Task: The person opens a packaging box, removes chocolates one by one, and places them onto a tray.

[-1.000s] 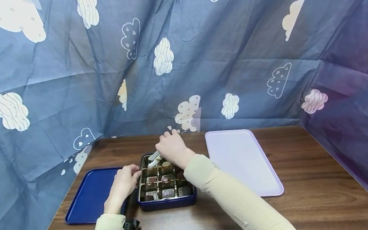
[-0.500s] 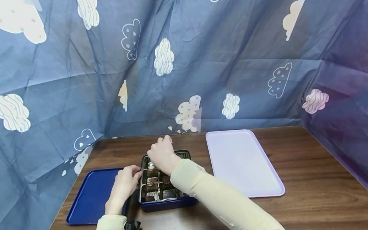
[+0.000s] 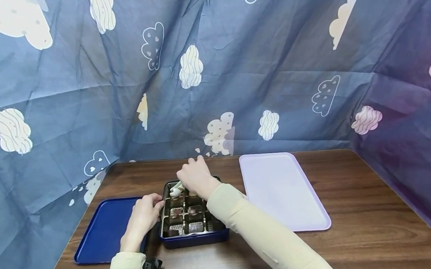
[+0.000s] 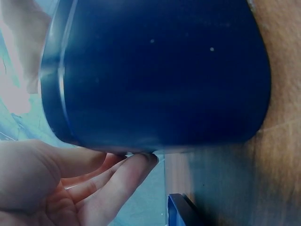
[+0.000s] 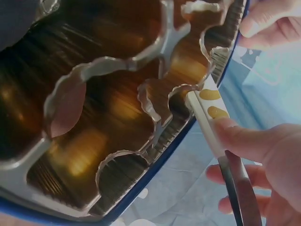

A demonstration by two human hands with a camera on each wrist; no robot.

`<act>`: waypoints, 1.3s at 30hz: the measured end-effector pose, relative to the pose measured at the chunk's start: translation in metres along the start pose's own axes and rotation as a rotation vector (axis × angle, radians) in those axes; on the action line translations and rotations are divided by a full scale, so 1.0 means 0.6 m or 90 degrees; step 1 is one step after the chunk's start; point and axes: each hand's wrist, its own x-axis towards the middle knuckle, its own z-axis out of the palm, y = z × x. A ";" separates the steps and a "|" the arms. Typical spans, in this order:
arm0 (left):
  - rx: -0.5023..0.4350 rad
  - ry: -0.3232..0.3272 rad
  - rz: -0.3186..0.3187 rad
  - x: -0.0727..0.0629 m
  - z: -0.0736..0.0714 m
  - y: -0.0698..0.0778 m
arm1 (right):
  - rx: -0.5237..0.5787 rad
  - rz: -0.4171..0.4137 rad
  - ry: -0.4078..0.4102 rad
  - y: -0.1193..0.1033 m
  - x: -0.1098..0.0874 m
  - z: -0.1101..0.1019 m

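A dark blue tin (image 3: 194, 240) holds a gold-brown divider tray (image 5: 171, 35) with several compartments, some with brown chocolates (image 3: 192, 211) in them. In the head view, my right hand (image 3: 196, 176) is above the tin's far side. It grips a pair of tongs (image 5: 203, 110) with white, yellow-spotted ends and metal handles. The tong ends reach down into the far left compartment; what lies between them is hidden. On the left, my left hand (image 3: 144, 214) rests its thumb and fingertips against the tin's outer wall, as the left wrist view (image 4: 106, 183) also shows.
To the left of the tin lies a dark blue tray or lid (image 3: 106, 231). A pale lilac tray (image 3: 283, 192) lies to the right, beyond my right forearm. Cloud-patterned cloth (image 3: 212, 89) hangs behind the wooden table (image 3: 367, 207).
My right hand has shifted slightly left with the tongs, swinging nearer the far left corner and then back a little right. The left hand stays against the tin.
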 end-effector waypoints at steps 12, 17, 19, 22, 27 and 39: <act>0.005 0.005 0.013 -0.001 -0.001 -0.002 | 0.066 0.010 0.059 0.039 -0.018 0.003; 0.012 0.006 0.017 -0.004 -0.005 -0.002 | 0.106 0.010 0.067 0.059 -0.029 -0.001; 0.011 0.003 0.013 -0.004 -0.006 -0.002 | 0.129 0.013 0.080 0.070 -0.035 0.000; 0.011 -0.001 0.007 -0.004 -0.008 -0.002 | 0.165 0.011 0.100 0.086 -0.046 0.007; 0.011 -0.005 -0.001 -0.004 -0.010 -0.002 | 0.184 0.005 0.127 0.109 -0.066 0.027; 0.004 -0.017 -0.005 -0.001 -0.006 -0.001 | 0.199 0.073 0.148 0.198 -0.107 0.063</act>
